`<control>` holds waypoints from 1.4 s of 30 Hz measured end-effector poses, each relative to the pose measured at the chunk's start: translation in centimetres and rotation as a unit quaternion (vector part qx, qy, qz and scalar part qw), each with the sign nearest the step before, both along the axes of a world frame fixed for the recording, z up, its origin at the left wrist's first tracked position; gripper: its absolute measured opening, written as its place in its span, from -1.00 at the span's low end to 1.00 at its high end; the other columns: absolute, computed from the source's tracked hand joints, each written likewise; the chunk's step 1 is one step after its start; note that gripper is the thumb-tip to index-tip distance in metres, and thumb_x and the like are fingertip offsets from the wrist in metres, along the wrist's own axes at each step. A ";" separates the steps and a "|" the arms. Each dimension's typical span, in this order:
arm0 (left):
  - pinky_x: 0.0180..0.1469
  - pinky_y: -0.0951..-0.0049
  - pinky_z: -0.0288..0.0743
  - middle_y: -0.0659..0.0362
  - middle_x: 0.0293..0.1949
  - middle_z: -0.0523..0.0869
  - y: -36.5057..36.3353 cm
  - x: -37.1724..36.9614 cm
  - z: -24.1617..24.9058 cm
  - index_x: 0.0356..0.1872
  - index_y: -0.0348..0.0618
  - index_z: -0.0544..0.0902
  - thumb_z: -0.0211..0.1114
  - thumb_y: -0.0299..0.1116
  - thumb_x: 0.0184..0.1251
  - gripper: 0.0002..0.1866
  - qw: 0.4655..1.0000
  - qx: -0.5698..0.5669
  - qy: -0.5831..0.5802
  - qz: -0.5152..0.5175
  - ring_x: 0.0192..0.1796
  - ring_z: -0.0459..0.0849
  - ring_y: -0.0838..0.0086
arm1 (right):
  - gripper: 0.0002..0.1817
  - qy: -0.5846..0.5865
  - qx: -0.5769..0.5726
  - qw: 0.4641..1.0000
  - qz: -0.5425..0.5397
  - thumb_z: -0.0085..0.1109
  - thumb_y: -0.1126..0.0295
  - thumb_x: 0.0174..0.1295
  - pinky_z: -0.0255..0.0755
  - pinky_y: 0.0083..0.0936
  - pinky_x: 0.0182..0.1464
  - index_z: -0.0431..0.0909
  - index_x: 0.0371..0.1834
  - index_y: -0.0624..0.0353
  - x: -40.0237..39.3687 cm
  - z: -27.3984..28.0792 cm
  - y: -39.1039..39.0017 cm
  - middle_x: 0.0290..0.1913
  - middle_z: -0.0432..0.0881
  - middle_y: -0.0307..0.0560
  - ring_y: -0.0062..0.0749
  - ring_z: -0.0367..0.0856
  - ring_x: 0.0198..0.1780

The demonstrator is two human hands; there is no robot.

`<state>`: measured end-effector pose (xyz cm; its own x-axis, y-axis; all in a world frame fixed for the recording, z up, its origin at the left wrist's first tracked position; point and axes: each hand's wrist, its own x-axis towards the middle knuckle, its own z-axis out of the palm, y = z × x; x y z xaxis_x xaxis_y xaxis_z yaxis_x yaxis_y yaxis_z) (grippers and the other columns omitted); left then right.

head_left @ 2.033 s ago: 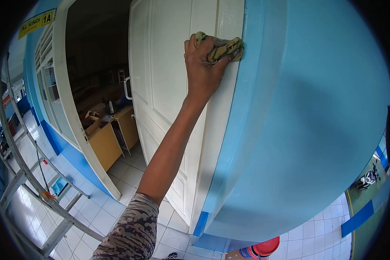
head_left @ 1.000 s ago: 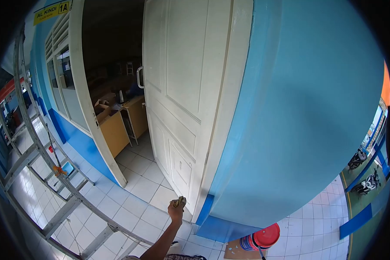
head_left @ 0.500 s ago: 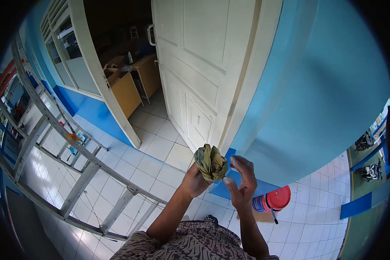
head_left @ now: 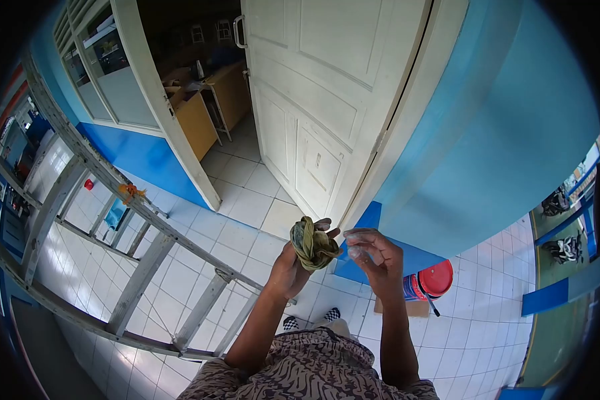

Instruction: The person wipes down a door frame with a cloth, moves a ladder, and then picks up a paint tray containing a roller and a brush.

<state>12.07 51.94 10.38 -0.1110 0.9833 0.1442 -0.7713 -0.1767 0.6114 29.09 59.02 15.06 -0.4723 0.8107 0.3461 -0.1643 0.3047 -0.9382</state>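
Observation:
A bundled, twisted green-yellow cloth (head_left: 313, 244) sits in my left hand (head_left: 288, 272), whose fingers wrap round it from below and behind. Just to the right of the cloth is my right hand (head_left: 378, 257), raised with its thumb and fingertips close together. Pale powder or paste coats those fingertips, and whatever may lie between them is too small to make out. A narrow gap separates the right fingertips from the cloth.
A metal ladder (head_left: 139, 283) fills the left side. Ahead, a white door (head_left: 313, 100) stands ajar beside a blue wall (head_left: 507, 133). A red-lidded bucket (head_left: 436, 278) with a brush (head_left: 430, 303) stands on the tiles at right.
My right hand has gone from spread fingers to fingertips drawn together. The cloth has turned in my left hand, showing a hollow on its right side. The view has shifted slightly.

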 end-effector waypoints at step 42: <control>-0.13 0.18 0.72 0.08 0.06 0.65 5.1 -5.2 -6.2 0.34 -0.22 0.36 0.28 -0.16 0.35 -0.38 0.959 -0.099 0.050 -0.262 -0.07 0.74 0.29 | -0.71 0.308 -0.107 0.940 0.105 0.28 0.57 0.08 0.44 -0.12 0.27 0.68 -0.12 0.49 -3.0 0.4 4.3 0.36 0.34 0.27 -0.04 0.58 0.19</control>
<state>6.89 57.00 4.14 0.4101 0.9096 -0.0671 -0.6586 0.3463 0.6681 26.07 63.31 15.43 -0.3934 0.8035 0.4467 -0.7316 0.0206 -0.6814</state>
